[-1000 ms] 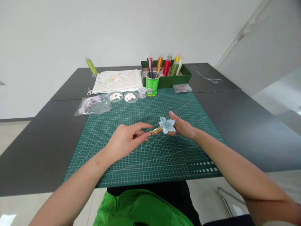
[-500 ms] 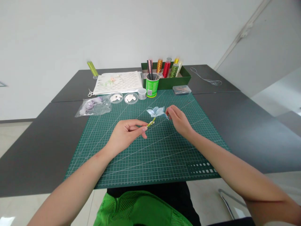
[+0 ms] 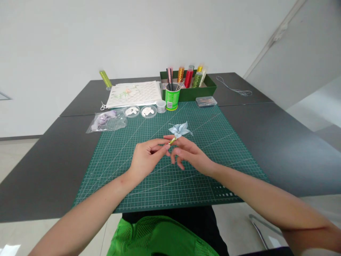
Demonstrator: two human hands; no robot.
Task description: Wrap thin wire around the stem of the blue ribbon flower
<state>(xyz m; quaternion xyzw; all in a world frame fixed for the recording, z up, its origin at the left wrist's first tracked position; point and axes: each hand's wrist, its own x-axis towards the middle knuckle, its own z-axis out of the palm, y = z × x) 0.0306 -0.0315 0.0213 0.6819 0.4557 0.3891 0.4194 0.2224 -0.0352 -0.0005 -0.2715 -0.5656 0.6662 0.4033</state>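
L hand (image 3: 147,153): thumb & index clamped on green-gold stem (image 3: 172,141) of pale blue flower (image 3: 179,130), held up approx. over mid cutting mat (image 3: 160,192), bloom tilted away. R hand (image 3: 193,153): fingers loosely curled, index reaching behind stem just under petals; can't tell if it touches or pinches anything, e.g. a thread.

Progress, my judgement: petals look joined into 1 bloom & fixed to stem, upper part w/ shiny wrap, so head prob. done. Left: maybe more stem work; lower end hidden by L fingers, so can't tell if wrap's complete. Flower not yet put down.

Back of worktop (image 3: 37,170): white pieces (image 3: 132,111) loose in 1 of 2 dishes, more in the other; thread spools in green box (image 3: 197,94).
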